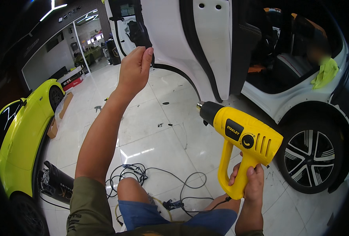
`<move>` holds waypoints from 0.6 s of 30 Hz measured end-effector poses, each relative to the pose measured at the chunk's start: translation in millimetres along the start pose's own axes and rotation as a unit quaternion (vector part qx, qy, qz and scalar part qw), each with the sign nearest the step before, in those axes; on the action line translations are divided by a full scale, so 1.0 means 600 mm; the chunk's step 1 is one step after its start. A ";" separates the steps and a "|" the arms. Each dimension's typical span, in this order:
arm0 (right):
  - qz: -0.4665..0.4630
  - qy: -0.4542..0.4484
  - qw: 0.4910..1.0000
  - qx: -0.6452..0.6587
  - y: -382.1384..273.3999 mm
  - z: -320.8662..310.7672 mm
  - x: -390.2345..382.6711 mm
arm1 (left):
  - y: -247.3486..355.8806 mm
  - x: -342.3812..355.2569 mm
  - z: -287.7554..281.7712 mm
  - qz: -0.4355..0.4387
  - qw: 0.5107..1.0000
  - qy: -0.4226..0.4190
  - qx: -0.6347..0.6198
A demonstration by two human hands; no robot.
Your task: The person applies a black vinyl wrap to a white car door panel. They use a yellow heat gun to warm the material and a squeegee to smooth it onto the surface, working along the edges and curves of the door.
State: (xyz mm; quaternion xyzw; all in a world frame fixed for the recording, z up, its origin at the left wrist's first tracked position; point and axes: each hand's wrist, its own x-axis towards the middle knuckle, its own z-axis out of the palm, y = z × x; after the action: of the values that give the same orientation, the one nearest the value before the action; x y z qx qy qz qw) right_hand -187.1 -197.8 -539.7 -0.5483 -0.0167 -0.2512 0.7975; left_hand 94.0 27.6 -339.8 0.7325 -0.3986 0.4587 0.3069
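My right hand (252, 179) is wrapped around the handle of a yellow heat gun (257, 131) with a black front and a metal nozzle. The nozzle points up and left, just below the lower edge of an open white car door (164, 35). My left hand (137, 66) is raised with its fingers curled closed, thumb uppermost, at the door's dark outer edge. Whatever those fingers pinch is hidden. Just above them hangs torn-looking black material (137, 33). A black rubber seal (192, 43) runs down the door's inner side.
The white car's wheel (310, 157) and doorway sill (269, 98) stand at right, with a lime cloth (324, 74) over the body edge. A lime sports car (24, 137) is at left, beside a black bin-like cylinder (58, 185). Cables (133, 173) coil near my knees; dark scraps dot the tiles.
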 end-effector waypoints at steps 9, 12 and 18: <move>0.032 -0.006 0.999 0.000 0.006 -0.011 -0.004 | 0.017 -0.010 0.028 -0.085 0.995 0.018 -0.044; 0.025 -0.021 0.999 -0.006 -0.003 -0.016 -0.010 | 0.019 -0.002 0.011 -0.103 0.989 0.018 -0.109; -0.056 -0.005 0.998 0.017 -0.019 0.003 -0.012 | 0.012 0.011 -0.015 -0.049 0.999 0.002 -0.019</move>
State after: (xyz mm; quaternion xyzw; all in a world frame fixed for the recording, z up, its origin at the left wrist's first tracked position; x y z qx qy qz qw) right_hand -197.8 -196.3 -531.4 -0.5343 -0.0556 -0.2930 0.7910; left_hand 85.7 29.2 -329.7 0.7440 -0.3703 0.4371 0.3440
